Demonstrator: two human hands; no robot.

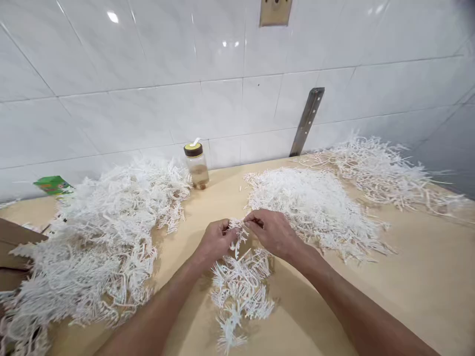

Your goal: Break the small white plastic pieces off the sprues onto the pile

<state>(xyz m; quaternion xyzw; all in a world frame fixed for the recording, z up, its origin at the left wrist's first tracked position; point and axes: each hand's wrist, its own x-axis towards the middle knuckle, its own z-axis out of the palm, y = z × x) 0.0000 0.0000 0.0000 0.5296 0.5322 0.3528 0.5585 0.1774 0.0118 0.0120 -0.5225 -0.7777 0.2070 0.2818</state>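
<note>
My left hand and my right hand meet over the middle of the light wooden table. Both are closed in a pinch on the same white plastic branched piece, which hangs between them. Directly below the hands lies a small pile of similar white pieces. A large heap of white pieces sits to the left. Another flatter heap spreads to the right of my right hand.
A small jar with a brown and yellow lid stands at the back by the white tiled wall. A third heap lies at the back right. A metal bracket leans on the wall. A green packet and cardboard are at the left.
</note>
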